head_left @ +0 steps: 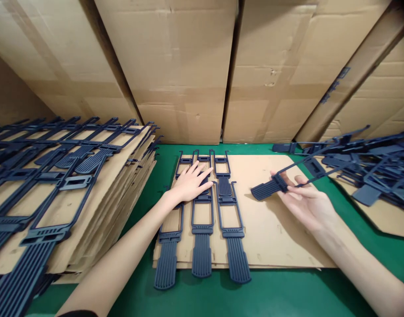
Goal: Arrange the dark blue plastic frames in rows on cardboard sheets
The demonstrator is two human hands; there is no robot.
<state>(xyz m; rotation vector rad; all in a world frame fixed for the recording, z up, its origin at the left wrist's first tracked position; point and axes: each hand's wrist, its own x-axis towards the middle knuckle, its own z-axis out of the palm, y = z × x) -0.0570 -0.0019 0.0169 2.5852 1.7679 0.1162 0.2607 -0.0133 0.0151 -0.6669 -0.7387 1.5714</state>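
Observation:
Three long dark blue plastic frame parts (pixel 227 220) lie side by side on a cardboard sheet (pixel 277 233) in the middle of the green table. My left hand (pixel 190 182) rests flat on the left two of them, fingers spread. My right hand (pixel 307 202) holds another such dark blue plastic part (pixel 271 187) by its ribbed end, lifted above the right half of the sheet, its long frame stretching toward the pile on the right.
A stack of cardboard sheets (pixel 129 185) topped with several of the same parts stands at the left. A loose pile of parts (pixel 370 163) lies on cardboard at the right. Large cardboard boxes (pixel 175 70) wall off the back. The green table surface (pixel 281 295) shows in front.

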